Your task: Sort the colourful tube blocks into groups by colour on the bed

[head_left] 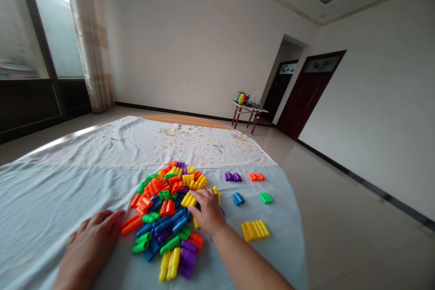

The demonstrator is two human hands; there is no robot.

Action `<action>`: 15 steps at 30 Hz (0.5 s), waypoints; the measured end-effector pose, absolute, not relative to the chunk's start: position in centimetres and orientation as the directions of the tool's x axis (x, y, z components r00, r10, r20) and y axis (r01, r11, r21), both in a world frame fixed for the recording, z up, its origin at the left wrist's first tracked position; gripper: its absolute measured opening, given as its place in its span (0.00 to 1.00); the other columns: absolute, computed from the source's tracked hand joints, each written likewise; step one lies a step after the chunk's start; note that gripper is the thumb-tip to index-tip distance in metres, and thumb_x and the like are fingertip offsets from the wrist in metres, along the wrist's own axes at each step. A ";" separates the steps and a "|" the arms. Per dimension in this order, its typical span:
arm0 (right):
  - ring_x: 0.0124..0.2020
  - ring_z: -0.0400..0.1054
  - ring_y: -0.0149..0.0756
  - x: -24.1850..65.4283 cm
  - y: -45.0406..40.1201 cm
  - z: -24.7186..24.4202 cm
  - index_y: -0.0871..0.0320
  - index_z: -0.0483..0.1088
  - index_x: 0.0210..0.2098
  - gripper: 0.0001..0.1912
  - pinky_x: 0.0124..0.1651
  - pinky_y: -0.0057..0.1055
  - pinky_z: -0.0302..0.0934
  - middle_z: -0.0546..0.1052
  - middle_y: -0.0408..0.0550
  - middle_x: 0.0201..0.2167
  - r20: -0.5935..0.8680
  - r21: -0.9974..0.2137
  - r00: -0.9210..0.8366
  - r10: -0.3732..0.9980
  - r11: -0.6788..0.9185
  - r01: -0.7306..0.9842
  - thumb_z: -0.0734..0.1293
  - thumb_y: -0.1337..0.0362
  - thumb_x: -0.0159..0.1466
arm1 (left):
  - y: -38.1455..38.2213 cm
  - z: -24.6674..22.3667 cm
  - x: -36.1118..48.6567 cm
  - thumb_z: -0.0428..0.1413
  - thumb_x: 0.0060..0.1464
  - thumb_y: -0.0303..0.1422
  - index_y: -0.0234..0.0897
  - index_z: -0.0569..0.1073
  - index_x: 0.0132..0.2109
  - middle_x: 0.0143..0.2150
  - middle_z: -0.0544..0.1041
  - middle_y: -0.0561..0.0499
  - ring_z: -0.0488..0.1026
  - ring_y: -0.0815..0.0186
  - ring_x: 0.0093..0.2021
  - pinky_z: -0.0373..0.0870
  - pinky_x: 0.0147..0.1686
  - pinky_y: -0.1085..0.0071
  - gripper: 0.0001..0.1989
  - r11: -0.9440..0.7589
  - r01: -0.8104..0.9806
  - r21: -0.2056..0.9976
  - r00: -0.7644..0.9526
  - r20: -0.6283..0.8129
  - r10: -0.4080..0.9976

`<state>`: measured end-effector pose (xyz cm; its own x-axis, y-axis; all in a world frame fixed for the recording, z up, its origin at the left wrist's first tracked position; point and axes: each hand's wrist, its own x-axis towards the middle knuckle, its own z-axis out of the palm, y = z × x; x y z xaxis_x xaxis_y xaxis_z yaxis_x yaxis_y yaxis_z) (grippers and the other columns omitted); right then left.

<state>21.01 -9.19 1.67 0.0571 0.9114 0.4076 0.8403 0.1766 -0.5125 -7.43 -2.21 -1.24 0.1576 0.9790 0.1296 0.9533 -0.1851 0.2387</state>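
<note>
Resting palm-down on the pale blue tablecloth (283, 231), the left hand (91, 245) has its fingers loosely apart, closed around nothing, with their tips at a glossy orange plastic piece of joined round-ended tubes (131, 225) on the near-left edge of the heap. The right hand (208, 210) lies over the heap's right side, thumb and forefinger on either side of a bright yellow plastic piece of joined tubes (187, 200). Whether they are clamped on that piece or only touching it, I cannot tell. It sits among the heaped pieces, just beyond a dark blue plastic piece (180, 224).

To the right of that forearm, on the same cloth, single-colour pieces lie apart from one another: a purple ribbed piece (233, 176), an orange ribbed piece (256, 176), a short blue piece (238, 198), a small green piece (266, 197) and a wide yellow piece (255, 230) (the nearest of the five).

Lifting carelessly could start a slide, since the heaped pieces lean on one another at odd angles. A hold by the end alone might let the smooth yellow piece twist free. The forearm, close to the wide yellow piece, could nudge it if swung low to the right.
</note>
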 end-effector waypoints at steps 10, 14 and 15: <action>0.54 0.62 0.39 25.0 -16.0 1.4 0.51 0.63 0.56 0.25 0.59 0.41 0.54 0.70 0.47 0.52 0.280 -0.654 -0.013 0.960 0.201 0.729 0.61 0.69 0.58 | -2.1 -1.8 -7.5 0.37 0.57 0.40 0.43 0.71 0.52 0.54 0.70 0.45 0.62 0.54 0.54 0.60 0.49 0.59 0.24 -0.209 0.943 0.260 0.169 0.166 0.971; 0.55 0.61 0.40 25.7 -16.4 0.3 0.51 0.64 0.56 0.28 0.59 0.43 0.54 0.69 0.48 0.53 0.259 -0.610 -0.015 0.966 0.175 0.773 0.61 0.72 0.56 | -2.1 -1.9 -7.6 0.37 0.58 0.41 0.43 0.71 0.52 0.54 0.70 0.46 0.62 0.54 0.53 0.60 0.48 0.59 0.23 -0.203 0.946 0.253 0.164 0.168 0.972; 0.54 0.60 0.41 25.7 -16.4 0.2 0.51 0.63 0.56 0.29 0.58 0.43 0.54 0.69 0.48 0.53 0.265 -0.597 -0.012 0.964 0.174 0.784 0.61 0.72 0.55 | -2.1 -1.9 -7.6 0.37 0.58 0.41 0.44 0.71 0.51 0.53 0.70 0.46 0.62 0.55 0.53 0.60 0.48 0.60 0.23 -0.205 0.947 0.248 0.166 0.170 0.971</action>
<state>25.72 -16.38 0.19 -0.0120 0.9643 0.2647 0.7836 0.1735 -0.5966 -7.59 -2.07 -1.90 0.1663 0.9714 0.1696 0.9466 -0.2054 0.2483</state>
